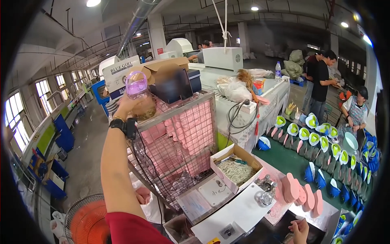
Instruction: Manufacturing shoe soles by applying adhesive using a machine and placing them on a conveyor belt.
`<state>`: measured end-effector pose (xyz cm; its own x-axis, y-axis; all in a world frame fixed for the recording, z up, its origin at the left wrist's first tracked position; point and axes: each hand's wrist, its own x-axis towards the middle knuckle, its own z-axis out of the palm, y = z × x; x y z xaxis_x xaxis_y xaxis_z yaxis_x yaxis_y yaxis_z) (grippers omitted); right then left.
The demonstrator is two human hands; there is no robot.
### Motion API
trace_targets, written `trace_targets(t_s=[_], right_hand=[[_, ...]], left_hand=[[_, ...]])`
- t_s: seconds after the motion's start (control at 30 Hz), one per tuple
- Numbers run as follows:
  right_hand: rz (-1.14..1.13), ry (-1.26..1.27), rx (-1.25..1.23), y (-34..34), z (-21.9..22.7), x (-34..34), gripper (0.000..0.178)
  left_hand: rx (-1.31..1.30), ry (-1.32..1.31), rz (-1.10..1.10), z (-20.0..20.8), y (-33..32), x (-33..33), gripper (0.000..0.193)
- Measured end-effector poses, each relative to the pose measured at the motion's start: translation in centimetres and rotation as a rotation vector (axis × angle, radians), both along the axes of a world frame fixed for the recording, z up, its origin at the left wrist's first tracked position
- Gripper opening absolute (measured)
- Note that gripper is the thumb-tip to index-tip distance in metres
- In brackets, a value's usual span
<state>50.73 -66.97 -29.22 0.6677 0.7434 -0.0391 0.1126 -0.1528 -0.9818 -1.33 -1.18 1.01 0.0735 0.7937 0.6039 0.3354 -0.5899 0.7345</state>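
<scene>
Purple-lidded bottle [142,99] is gripped in my left hand [126,106] by the wire cage [174,113]: grasped, I judge, but not yet set down. My right hand [300,230] curls loosely; I cannot tell whether it holds anything.

Fan [86,223]: round, orange-centred, well below the left hand [126,105].
Slim clear bottle [278,71]: upright, right of the left hand.
Blue shoe uppers [310,173]: green table [265,157], beyond the right hand [300,231].

A see-through bottle [144,106] with a purple, loop-handled lid [136,86], brownish toward its base, nearly upright in the left grip [125,106], by a corner of the wire cage [178,110]
</scene>
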Motion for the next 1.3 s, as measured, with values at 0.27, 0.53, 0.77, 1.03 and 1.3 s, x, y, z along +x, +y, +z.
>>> trace_targets(t_s=[0.27, 0.53, 0.77, 1.03, 1.3], right_hand=[[0.014, 0.091, -0.003, -0.1, -0.7, -1.2, 0.033], [-0.002, 0.075, -0.078, 0.0, -3.6, -1.6, 0.018], [-0.186, 0.028, -0.096, -3.7, -2.5, 1.9, 0.015], [-0.693, -0.033, -0.044, -16.1, -0.6, 9.6, 0.030], [-0.412, 0.024, -0.090, -11.5, -5.8, 9.7, 0.028]], left_hand=[[0.259, 0.503, 0.511, 6.1, -4.6, 2.8, 0.063], [0.766, 1.058, 0.766, -4.0, -10.8, 4.0, 0.056], [0.707, 1.152, 0.960, -5.7, -9.0, 6.0, 0.047], [0.678, 0.892, 0.255, -11.2, -20.1, 9.9, 0.046], [0.452, 0.969, 0.074, -9.8, -29.5, 11.0, 0.051]])
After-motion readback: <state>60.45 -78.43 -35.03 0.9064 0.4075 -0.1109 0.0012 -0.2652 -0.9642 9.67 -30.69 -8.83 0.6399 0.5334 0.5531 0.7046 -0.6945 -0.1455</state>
